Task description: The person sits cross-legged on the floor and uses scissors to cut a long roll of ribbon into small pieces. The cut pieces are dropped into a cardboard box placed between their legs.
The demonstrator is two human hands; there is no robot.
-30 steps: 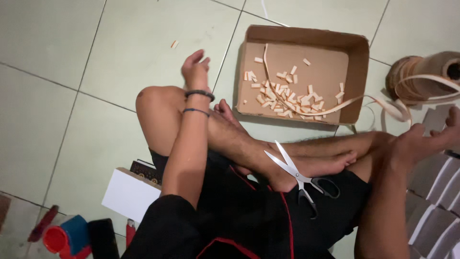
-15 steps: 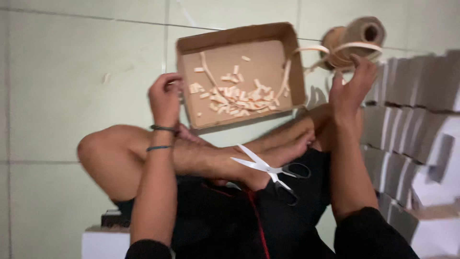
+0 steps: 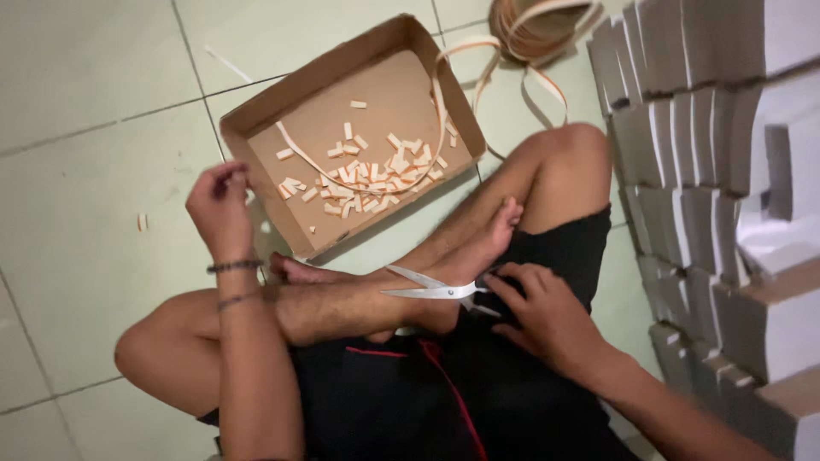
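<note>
The right hand (image 3: pixel 547 316) lies low on the lap with its fingers loosely curled over the handles of the scissors (image 3: pixel 436 288); whether it grips them or only covers them I cannot tell. The blades stand open, pointing away from that hand across the crossed ankle. The left hand (image 3: pixel 220 207) is raised with fingers bent together, thumb meeting fingertips at the end of a pale strip (image 3: pixel 359 166); the pinch itself is too blurred to confirm. Just beyond that hand sits a shallow cardboard box (image 3: pixel 256 115) on the tiled floor (image 3: pixel 77 94), holding small cut pieces (image 3: pixel 376 175). The strip runs through the box to a roll (image 3: pixel 534 21) far from both hands. Stacked white boxes (image 3: pixel 726 171) rise beside the right hand.
</note>
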